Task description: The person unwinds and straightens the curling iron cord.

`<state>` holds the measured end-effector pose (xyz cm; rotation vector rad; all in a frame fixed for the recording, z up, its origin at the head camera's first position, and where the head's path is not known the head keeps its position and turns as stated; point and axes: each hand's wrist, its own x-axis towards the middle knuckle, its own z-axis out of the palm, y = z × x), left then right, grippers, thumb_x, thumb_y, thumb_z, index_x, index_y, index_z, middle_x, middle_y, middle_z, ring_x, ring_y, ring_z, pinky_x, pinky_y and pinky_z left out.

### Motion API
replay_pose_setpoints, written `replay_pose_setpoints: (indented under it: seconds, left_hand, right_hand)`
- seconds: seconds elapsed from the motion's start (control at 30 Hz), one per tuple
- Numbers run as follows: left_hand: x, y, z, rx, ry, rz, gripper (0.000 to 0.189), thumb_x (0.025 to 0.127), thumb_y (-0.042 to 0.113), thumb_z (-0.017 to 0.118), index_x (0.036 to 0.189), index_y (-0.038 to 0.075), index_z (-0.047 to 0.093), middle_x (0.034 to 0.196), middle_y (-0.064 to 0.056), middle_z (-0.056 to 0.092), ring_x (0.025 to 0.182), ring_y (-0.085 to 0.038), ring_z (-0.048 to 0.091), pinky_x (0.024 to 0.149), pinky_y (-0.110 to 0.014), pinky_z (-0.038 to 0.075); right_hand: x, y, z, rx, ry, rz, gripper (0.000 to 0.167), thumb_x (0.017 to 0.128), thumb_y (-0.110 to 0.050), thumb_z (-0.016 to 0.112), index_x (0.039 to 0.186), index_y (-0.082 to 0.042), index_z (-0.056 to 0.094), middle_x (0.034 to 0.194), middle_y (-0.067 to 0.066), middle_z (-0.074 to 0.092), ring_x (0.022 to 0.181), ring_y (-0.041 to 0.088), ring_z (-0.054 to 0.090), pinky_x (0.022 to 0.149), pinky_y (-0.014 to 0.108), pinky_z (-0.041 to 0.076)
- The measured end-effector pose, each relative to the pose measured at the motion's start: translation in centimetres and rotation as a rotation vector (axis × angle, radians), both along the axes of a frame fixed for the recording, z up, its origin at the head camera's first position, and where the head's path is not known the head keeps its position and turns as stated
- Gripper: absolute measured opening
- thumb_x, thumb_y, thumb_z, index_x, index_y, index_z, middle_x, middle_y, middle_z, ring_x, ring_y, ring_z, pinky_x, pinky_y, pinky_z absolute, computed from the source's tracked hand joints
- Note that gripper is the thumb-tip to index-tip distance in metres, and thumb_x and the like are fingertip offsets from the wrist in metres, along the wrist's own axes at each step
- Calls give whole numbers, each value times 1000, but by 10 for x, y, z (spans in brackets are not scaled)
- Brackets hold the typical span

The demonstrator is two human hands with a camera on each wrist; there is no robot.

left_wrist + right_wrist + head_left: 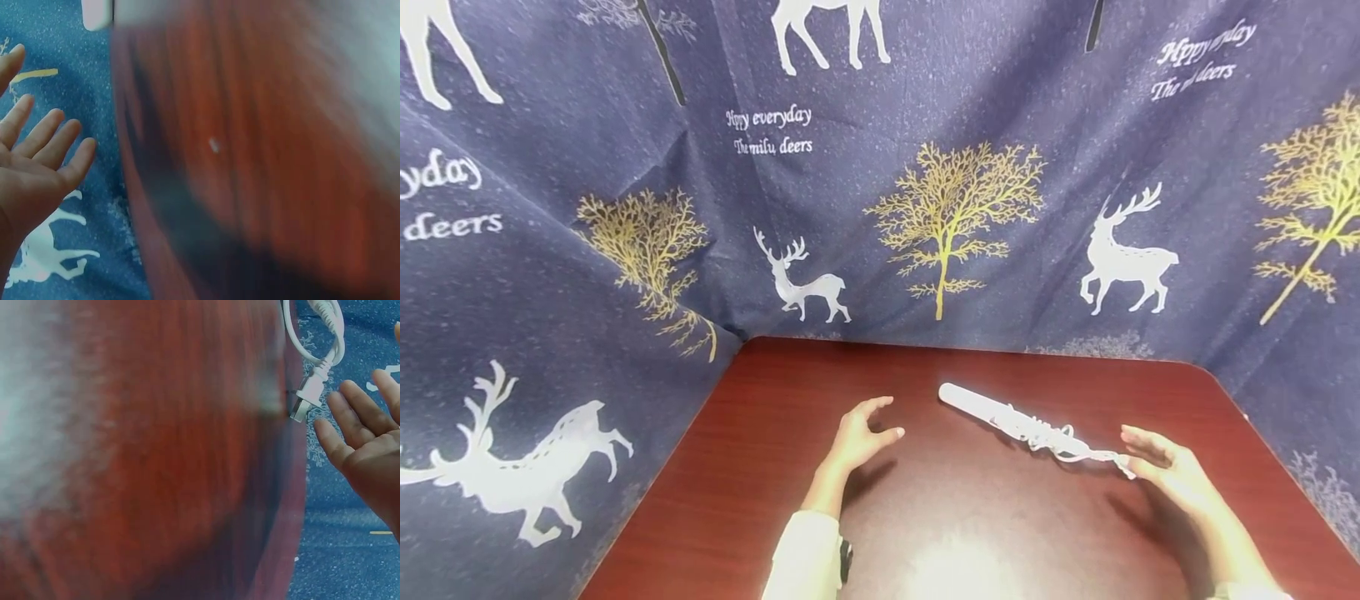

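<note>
A long white power strip [973, 404] lies slantwise on the table, its white cord [1047, 436] wound round its right half. At the cord's end is a plug [307, 400] with flat metal prongs. My right hand [1176, 475] is beside that plug, which overlaps the thumb in the head view; in the right wrist view the spread fingers [356, 419] hold nothing. Left of the strip, my left hand [859, 437] hovers over the table with thumb and fingers apart and nothing in them. The strip's rounded white end [97, 14] shows at the top of the left wrist view.
The reddish-brown table [760, 442] has rounded far corners and a bright glare near its front. A dark blue cloth [880, 275] printed with white deer and yellow trees hangs behind it and at the sides.
</note>
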<state>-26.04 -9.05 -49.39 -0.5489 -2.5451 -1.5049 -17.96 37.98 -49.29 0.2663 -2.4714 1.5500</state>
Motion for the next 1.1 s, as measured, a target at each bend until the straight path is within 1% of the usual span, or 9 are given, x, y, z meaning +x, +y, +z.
replay_pose_setpoints:
  seconds: [0.13, 0.23, 0.43, 0.57, 0.63, 0.77, 0.9, 1.03, 1.1]
  left_hand:
    - [-9, 9, 2, 37, -31, -27, 56, 74, 18, 77, 124, 6, 57, 122, -13, 58, 108, -41, 53, 91, -50, 40]
    - [-16, 14, 3, 29, -51, -39, 56, 73, 17, 78, 125, 7, 57, 122, -12, 58, 109, -40, 52, 91, -50, 40]
    - [-31, 23, 0, 8, -87, -82, 58, 74, 19, 78, 126, 8, 56, 125, -12, 57, 112, -36, 52, 92, -47, 40]
    - [-40, 29, -4, 26, -120, -117, 61, 72, 17, 80, 126, 4, 55, 126, -14, 56, 113, -37, 51, 93, -47, 39]
    - [-43, 33, -6, 34, -124, -133, 62, 72, 16, 80, 126, 1, 54, 126, -16, 55, 113, -37, 51, 93, -47, 39]
    - [-48, 45, -6, 45, -139, -140, 63, 71, 16, 80, 127, 0, 54, 126, -14, 55, 113, -37, 51, 93, -46, 40]
    - [-53, 61, -7, 46, -167, -138, 63, 71, 17, 81, 127, 3, 55, 126, -10, 56, 115, -35, 50, 93, -44, 40]
    - [-58, 74, -5, 14, -171, -124, 63, 70, 18, 81, 127, 6, 56, 127, -9, 55, 116, -34, 49, 94, -44, 39]
    - [-60, 77, -4, -14, -167, -114, 64, 70, 19, 81, 127, 7, 56, 127, -8, 55, 117, -33, 49, 95, -43, 39]
  right_hand:
    - [-5, -2, 2, -57, -5, 65, 41, 85, 0, 63, 125, -3, 55, 108, -21, 59, 97, -2, 57, 71, 17, 47]
    - [-7, -1, 1, -99, -15, 107, 42, 84, 4, 62, 125, -7, 56, 108, -19, 60, 96, 1, 58, 70, 20, 49]
    - [-11, 2, -2, -122, -2, 144, 44, 83, 7, 61, 124, -8, 57, 108, -16, 62, 97, 1, 58, 69, 21, 50]
    - [-13, 5, -3, -158, -11, 172, 47, 83, 10, 59, 123, -14, 58, 109, -15, 62, 97, 0, 58, 70, 21, 50]
    - [-13, 6, -3, -178, -14, 185, 49, 83, 11, 57, 123, -17, 58, 109, -14, 62, 97, 1, 58, 71, 20, 49]
    - [-13, 10, -3, -204, -14, 210, 53, 83, 14, 55, 123, -19, 58, 109, -13, 62, 97, 2, 59, 74, 18, 47]
    - [-12, 13, -5, -191, -25, 200, 54, 82, 14, 56, 123, -21, 57, 110, -15, 61, 98, 3, 58, 75, 18, 47]
    - [-11, 13, -6, -153, -59, 151, 49, 82, 7, 61, 125, -16, 56, 110, -16, 60, 99, 2, 57, 74, 20, 48]
    - [-10, 12, -5, -145, -66, 133, 48, 82, 5, 62, 127, -10, 55, 110, -16, 60, 100, 3, 57, 74, 20, 48]
